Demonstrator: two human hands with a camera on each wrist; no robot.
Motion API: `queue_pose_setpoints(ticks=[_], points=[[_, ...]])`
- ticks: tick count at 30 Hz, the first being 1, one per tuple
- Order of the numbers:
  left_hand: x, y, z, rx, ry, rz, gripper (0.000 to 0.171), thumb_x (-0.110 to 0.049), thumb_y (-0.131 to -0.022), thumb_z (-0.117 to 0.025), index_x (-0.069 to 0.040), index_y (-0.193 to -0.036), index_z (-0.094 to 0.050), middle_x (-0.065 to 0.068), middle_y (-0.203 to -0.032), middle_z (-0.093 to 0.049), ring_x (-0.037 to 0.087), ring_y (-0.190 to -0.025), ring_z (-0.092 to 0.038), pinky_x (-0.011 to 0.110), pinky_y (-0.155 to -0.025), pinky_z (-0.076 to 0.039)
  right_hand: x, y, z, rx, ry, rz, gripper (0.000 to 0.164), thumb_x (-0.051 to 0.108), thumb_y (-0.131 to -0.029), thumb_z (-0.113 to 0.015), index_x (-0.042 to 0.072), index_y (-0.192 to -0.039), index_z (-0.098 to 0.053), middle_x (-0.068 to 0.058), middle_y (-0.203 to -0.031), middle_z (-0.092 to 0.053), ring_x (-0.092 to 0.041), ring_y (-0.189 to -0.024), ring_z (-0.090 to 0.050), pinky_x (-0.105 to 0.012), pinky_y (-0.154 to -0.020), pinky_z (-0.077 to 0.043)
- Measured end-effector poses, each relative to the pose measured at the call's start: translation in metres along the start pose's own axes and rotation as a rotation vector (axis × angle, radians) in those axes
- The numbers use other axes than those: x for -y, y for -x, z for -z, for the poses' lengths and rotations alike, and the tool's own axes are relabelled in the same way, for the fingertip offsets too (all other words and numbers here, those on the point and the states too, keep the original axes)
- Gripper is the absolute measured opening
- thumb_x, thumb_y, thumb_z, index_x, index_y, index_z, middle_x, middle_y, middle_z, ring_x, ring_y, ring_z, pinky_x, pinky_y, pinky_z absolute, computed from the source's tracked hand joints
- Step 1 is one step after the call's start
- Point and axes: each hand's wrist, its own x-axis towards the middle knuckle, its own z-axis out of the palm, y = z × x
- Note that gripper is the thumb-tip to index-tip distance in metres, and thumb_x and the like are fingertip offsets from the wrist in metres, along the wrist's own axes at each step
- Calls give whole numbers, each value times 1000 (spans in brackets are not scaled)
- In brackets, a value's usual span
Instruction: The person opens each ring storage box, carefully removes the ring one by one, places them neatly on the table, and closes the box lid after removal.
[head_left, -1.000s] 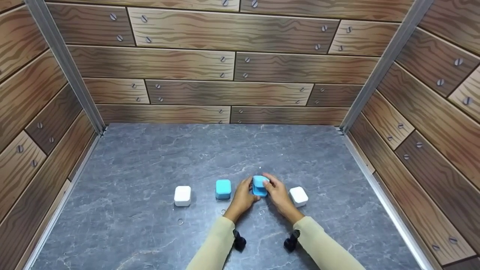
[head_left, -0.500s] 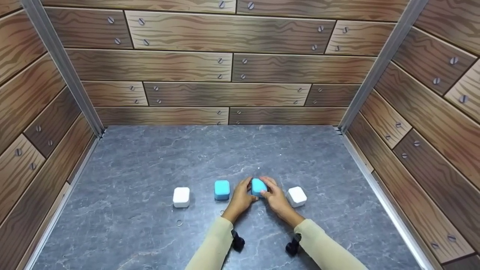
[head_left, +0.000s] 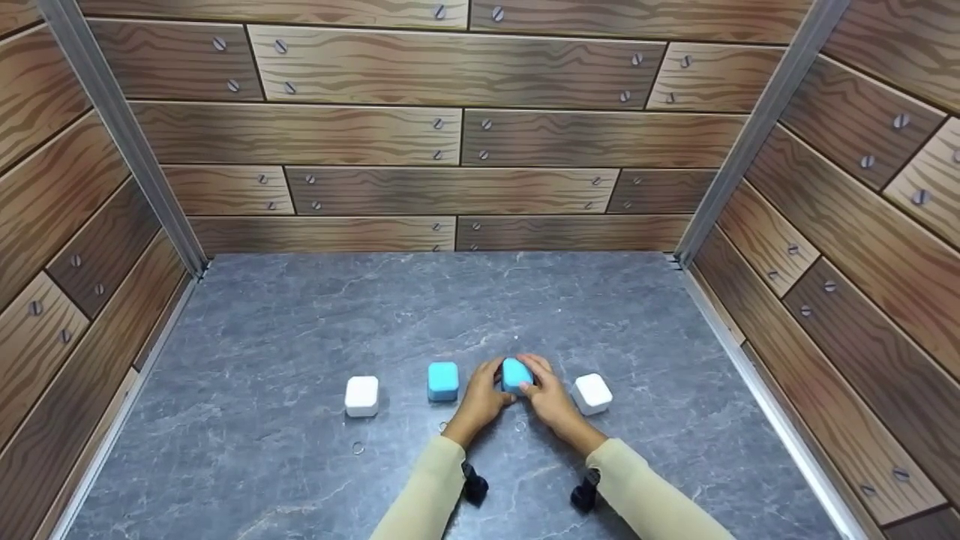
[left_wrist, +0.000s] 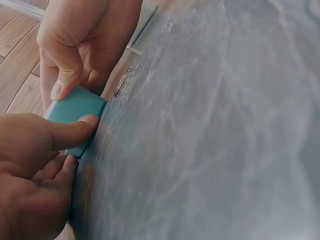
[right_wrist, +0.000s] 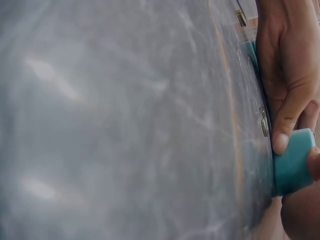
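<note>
A turquoise ring box (head_left: 516,375) stands on the grey tabletop between both hands, its lid down. My left hand (head_left: 482,394) grips its left side, the thumb low near the front. From the right, my right hand (head_left: 553,397) holds it, with the thumb on the front of the lid. In the left wrist view, thumbs of both hands press on the ring box (left_wrist: 77,107). The right wrist view shows the box (right_wrist: 294,165) between the fingers, resting on the surface. Whatever lies inside the box is hidden.
A second turquoise box (head_left: 443,381) stands left of the hands. White boxes stand at far left (head_left: 362,396) and right (head_left: 592,394), the right one turned. Small rings lie in front: a left ring (head_left: 358,448), a middle ring (head_left: 443,426), a right ring (head_left: 520,426).
One second ago the held ring box's lid was raised; the right hand has brought it down, and the box is closed. Since half a second ago, the hands have hardly moved.
</note>
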Motion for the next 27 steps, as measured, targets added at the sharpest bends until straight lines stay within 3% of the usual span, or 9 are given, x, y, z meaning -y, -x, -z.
queue_pose_setpoints(ticks=[2, 7, 14, 20, 27], points=[[-1, 1, 1, 8, -34, -2, 69, 1, -80, -79, 1, -143, -51, 21, -136, -56, 37, -129, -54, 48, -111, -44, 7, 2, 0, 10, 6, 7, 48, -14, -91, -55, -15, -138, -49, -33, -146, -39, -51, -141, -32, -61, -119, -25], [-5, 2, 4, 35, -76, -11, 69, -4, -83, -78, 2, -145, -48, 24, -139, -54, 41, -132, -49, 55, -111, -41, -14, -6, 1, 42, 54, 31, 49, -14, -90, -56, -11, -139, -52, -30, -145, -43, -48, -140, -36, -61, -118, -28], [-12, 3, 10, 63, -53, 5, 74, -4, -86, -76, 6, -150, -40, 30, -145, -46, 44, -136, -45, 55, -113, -40, -27, -15, 7, 85, 62, 35, 51, -7, -91, -62, -4, -141, -53, -25, -146, -46, -44, -140, -40, -55, -117, -34], [-18, 3, 19, 91, -47, 51, 78, -8, -89, -75, 2, -154, -33, 30, -152, -39, 44, -141, -39, 56, -115, -37, -22, -15, 13, 112, -3, -39, 60, 1, -94, -65, -8, -148, -41, -31, -151, -37, -49, -141, -38, -53, -116, -36], [-34, -3, 29, 76, -19, 59, 82, -14, -90, -76, -5, -158, -30, 27, -160, -28, 43, -148, -29, 57, -118, -34, -6, -15, 26, 58, 12, -58, 68, 14, -95, -69, -4, -152, -36, -27, -154, -38, -44, -144, -37, -54, -117, -37]])
